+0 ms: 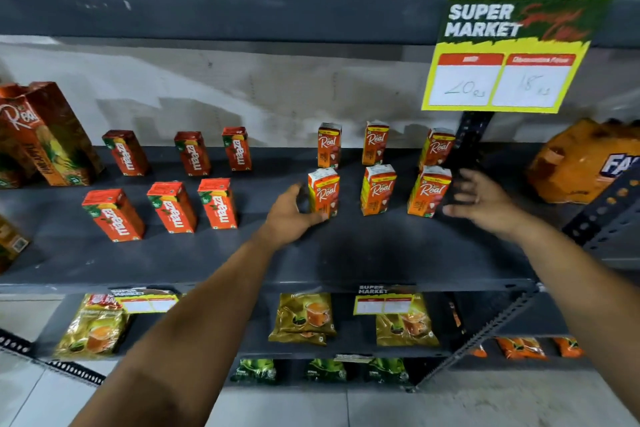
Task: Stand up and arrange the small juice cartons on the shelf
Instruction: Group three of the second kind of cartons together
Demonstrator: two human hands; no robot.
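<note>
Several small orange Real juice cartons stand upright in two rows on the dark grey shelf (381,253). My left hand (294,215) wraps around the front-left Real carton (325,192), thumb and fingers on its sides. The front-middle carton (377,189) stands free. My right hand (481,198) is open with fingers spread, just right of the front-right carton (428,191); whether it touches the carton is unclear. Three more Real cartons (375,143) stand in the back row. To the left, several red Maaza cartons (173,206) stand upright in two rows.
A large Real pineapple carton (45,135) stands at the far left. An orange Fanta pack (585,163) lies at the right beside a slanted perforated upright (602,215). A yellow price sign (509,55) hangs above. Tea packets (304,317) fill the shelf below.
</note>
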